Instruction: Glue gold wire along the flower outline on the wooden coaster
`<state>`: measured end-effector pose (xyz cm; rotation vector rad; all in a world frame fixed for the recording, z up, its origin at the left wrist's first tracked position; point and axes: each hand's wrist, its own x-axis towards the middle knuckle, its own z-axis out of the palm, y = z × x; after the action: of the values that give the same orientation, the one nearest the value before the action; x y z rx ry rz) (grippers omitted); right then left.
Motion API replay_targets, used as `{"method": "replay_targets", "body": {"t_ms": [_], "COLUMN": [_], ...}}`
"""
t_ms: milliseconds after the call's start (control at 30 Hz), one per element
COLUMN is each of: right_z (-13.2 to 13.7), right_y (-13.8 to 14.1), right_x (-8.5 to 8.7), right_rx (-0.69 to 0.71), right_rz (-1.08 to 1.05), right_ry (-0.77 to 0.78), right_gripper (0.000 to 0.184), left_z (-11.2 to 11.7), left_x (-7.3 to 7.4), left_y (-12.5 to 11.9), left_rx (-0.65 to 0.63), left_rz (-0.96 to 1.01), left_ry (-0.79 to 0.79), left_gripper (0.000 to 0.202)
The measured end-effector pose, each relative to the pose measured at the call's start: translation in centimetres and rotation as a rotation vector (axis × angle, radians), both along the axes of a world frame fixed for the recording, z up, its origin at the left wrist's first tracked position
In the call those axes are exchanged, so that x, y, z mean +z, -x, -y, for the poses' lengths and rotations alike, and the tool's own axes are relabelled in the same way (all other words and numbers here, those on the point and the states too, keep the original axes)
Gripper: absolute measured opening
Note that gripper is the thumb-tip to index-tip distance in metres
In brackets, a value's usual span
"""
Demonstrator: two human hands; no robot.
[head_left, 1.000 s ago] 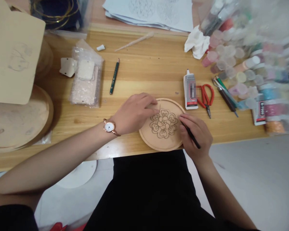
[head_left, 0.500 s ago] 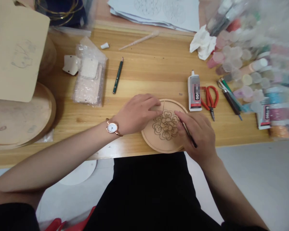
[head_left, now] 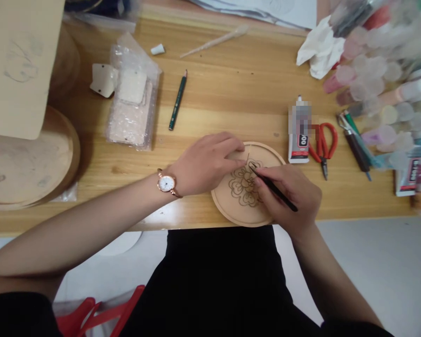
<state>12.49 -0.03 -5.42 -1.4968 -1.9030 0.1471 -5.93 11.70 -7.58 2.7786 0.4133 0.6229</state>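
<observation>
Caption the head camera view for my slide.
Right hand works a black pointed tool on a flower-drawn wooden disc, left hand steadying.

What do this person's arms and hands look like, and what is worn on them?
The left hand and right hand are bare, with no gloves; the forearms show no sleeves. The left wrist wears a rose-gold watch with a round white dial.

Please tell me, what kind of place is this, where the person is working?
This is probably a craft workspace, perhaps a small handicraft studio or a home hobby table. The wooden table holds a round wooden plaque with a drawn flower, a tube of glue, red-handled pliers, and many small pots of coloured craft material.
</observation>
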Motion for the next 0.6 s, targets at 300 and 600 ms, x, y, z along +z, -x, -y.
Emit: {"method": "replay_targets", "body": {"t_ms": [300, 600], "right_z": [-0.03, -0.01], "right_y": [0.01, 0.04], "right_x": [-0.21, -0.29], "right_rx": [-0.01, -0.005], "right_rz": [-0.015, 0.022], "right_ry": [0.043, 0.033], "right_gripper": [0.023, 0.022], "left_z": [0.03, -0.02], "left_x": [0.11, 0.35], "left_y": [-0.14, -0.24], "left_rx": [0.021, 0.035], "left_rz": [-0.027, -0.058], "left_ry": [0.019, 0.109], "left_gripper": [0.035, 0.035]}}
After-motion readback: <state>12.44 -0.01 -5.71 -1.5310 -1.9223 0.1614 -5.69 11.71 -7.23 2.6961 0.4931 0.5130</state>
